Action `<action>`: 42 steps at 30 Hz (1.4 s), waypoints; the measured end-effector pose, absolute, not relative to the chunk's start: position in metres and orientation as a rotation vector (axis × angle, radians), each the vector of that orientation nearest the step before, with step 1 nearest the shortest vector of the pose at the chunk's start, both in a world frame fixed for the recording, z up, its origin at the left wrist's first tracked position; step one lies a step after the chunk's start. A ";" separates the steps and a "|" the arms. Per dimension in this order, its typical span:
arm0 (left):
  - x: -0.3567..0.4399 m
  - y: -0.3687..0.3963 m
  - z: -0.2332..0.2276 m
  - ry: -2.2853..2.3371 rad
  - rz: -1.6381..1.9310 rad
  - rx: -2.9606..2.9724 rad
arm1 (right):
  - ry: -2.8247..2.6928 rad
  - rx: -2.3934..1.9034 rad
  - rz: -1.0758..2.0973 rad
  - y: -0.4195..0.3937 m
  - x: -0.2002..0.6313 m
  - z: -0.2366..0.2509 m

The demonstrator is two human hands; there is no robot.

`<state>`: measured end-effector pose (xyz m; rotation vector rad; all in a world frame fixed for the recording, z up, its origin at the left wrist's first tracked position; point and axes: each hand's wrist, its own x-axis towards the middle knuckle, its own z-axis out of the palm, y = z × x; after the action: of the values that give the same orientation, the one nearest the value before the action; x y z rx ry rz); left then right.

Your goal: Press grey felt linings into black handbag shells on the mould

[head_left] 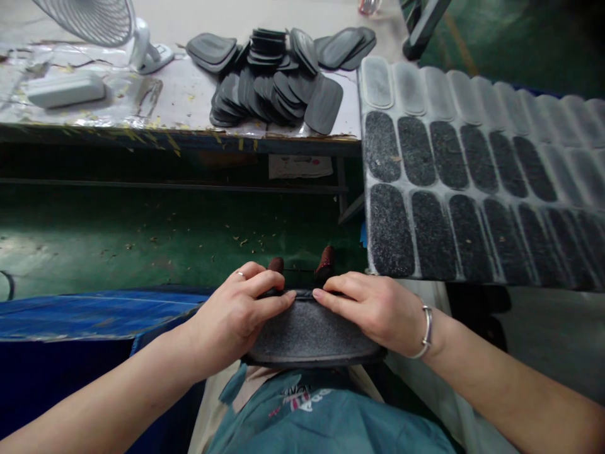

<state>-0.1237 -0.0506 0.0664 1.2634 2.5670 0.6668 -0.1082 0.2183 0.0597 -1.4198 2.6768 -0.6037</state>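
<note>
At lap height, just above a teal apron (307,416), is a grey felt-like piece with a black edge (316,334). My left hand (248,302) is closed on its far edge, the thumb pressing from above and the other fingers curled over the far side. On the same edge, a short way to the right, my right hand (368,306) pinches it in a like manner. Both thumbs point inward and nearly meet at the middle of the edge. The underside of the piece and most of the fingertips are hidden.
Stacked dark oval pads (271,88) lie on the worktable (179,107) ahead, beside a white fan (142,47) and a pale box-like object (66,90). To the right stands a board with rows of oval pads (390,230). A blue bin (94,315) is at left.
</note>
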 end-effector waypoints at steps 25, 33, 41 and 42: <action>-0.115 -0.034 0.084 2.456 0.136 1.271 | 2.897 -1.179 -0.502 0.210 -0.080 0.063; -0.116 -0.034 0.087 2.489 0.153 1.253 | 2.734 -1.034 -0.964 0.248 -0.090 0.050; -0.111 -0.033 0.082 2.520 0.145 1.300 | 2.800 -1.174 -0.735 0.250 -0.088 0.049; -0.110 -0.033 0.083 2.516 0.131 1.310 | 2.803 -1.162 -0.728 0.249 -0.087 0.050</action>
<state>-0.1099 -0.0326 0.0826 1.3101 2.5160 0.1308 -0.0872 0.2489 0.0495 -1.1621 2.8031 -0.7278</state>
